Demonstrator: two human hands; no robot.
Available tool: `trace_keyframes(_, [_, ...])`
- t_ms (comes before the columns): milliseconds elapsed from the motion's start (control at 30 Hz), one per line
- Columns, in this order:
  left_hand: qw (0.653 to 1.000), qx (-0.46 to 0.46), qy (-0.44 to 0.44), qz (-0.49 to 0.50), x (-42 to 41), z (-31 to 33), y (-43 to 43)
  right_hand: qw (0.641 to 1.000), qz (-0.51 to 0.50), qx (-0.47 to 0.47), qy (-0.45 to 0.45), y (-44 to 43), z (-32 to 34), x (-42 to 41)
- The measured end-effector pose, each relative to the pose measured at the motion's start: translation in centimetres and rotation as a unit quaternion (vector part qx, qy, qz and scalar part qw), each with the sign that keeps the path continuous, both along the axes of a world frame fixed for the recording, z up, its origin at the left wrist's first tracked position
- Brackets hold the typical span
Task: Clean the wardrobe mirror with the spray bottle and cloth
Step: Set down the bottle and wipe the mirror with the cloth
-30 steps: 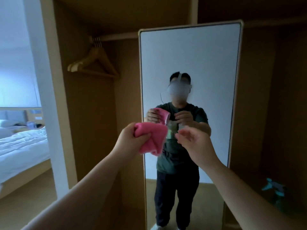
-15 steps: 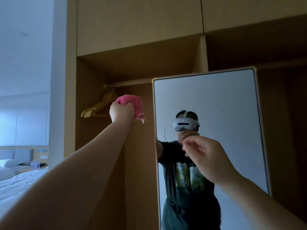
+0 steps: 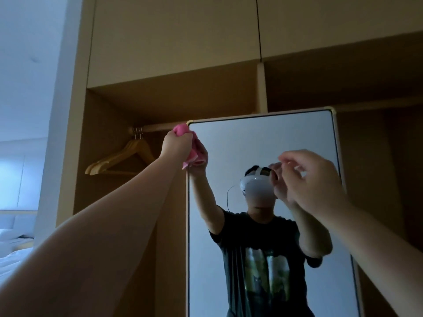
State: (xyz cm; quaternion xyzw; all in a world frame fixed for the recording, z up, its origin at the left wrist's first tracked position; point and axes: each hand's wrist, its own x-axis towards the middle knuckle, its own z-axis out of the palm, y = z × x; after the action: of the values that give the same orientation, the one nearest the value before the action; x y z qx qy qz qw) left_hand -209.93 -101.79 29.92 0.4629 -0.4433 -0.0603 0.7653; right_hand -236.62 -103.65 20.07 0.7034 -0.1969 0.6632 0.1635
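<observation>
The tall wardrobe mirror [image 3: 263, 143] with a pale wooden frame stands in front of me, its top left corner near my raised arm. My left hand [image 3: 176, 145] is closed around a bunched pink cloth [image 3: 180, 131] and holds it against that top left corner of the mirror. My right hand [image 3: 313, 179] hovers in front of the mirror's upper right part, fingers loosely apart and holding nothing. The glass reflects a person with both arms raised. No spray bottle is in view.
Wooden hangers [image 3: 123, 159] hang from a rail [image 3: 155, 128] in the open wardrobe bay left of the mirror. Closed upper cabinets [image 3: 174, 35] run above. A bed with white bedding [image 3: 13, 255] lies at the far left.
The view has tilted upward. My left hand has risen from chest height and moved right with the pink cloth to the mirror's top left corner. My right hand has lifted slightly.
</observation>
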Motion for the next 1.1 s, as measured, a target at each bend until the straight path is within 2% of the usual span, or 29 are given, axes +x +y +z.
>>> trace_keyframes(67, [1.000,0.002,-0.010,0.011,-0.1,0.2,-0.9,0.999,-0.027,-0.025,-0.013,-1.6,1.0,-1.4])
trace_keyframes(167, [0.998,0.010,-0.041,0.042,0.2,0.1,-2.3,0.990,-0.121,-0.068,-0.027,-3.2,1.9,-3.5])
trace_keyframes(333, [0.990,0.025,-0.097,0.096,0.1,-0.2,-3.5,0.979,-0.193,-0.033,-0.051,-4.2,2.3,-5.7])
trace_keyframes(600, [0.982,0.023,-0.112,0.151,-0.1,-0.6,-5.0,0.977,-0.140,0.143,-0.069,-6.8,0.6,-6.3])
trace_keyframes(767, [0.986,-0.011,-0.135,0.095,-0.2,-1.5,-5.0,0.974,-0.125,0.177,-0.068,-7.4,-0.3,-6.8])
trace_keyframes(867, [0.987,-0.015,-0.098,0.126,-0.8,-2.3,-4.8,0.976,-0.092,0.186,-0.064,-7.5,-1.1,-6.9])
trace_keyframes(967, [0.986,-0.008,-0.099,0.137,-1.5,-3.4,-4.8,0.981,-0.042,0.171,-0.087,-7.7,-1.9,-7.1])
trace_keyframes(1100, [0.989,-0.015,-0.112,0.092,-1.6,-4.6,-3.5,0.976,-0.017,0.185,-0.109,-7.7,-2.4,-7.2])
